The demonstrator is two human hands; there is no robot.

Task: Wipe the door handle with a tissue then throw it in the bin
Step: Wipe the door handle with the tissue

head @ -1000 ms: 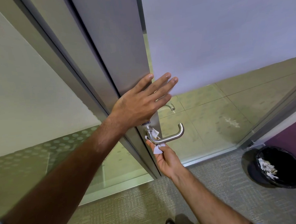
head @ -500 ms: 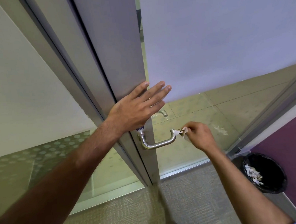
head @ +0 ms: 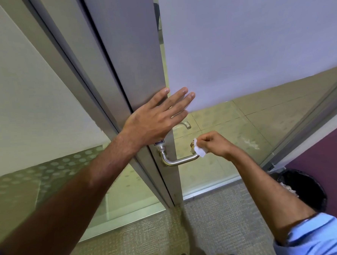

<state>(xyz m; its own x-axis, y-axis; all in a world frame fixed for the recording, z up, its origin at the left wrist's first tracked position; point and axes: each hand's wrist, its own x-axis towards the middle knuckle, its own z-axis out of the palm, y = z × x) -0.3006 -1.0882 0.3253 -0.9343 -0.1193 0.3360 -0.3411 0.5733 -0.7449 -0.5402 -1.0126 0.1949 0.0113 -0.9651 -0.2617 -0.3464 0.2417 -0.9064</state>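
Note:
A brushed-metal lever door handle [head: 178, 160] juts from the edge of the grey door [head: 131, 56]. My right hand [head: 214, 144] pinches a small white tissue [head: 199, 151] against the handle's free end. My left hand [head: 159, 118] lies flat, fingers spread, on the door edge just above the handle. A black bin [head: 303, 188] with crumpled white paper inside stands on the floor at the lower right, partly hidden behind my right arm.
Frosted glass panels flank the door on both sides. A second handle [head: 185, 124] shows through the glass on the door's far side. Beige carpet [head: 219, 222] covers the floor; a purple wall [head: 327, 157] rises behind the bin. My shoe tip shows at the bottom.
My right hand moved with the tissue from under the handle's base to its free end and now stays there. My left hand has kept its place on the door.

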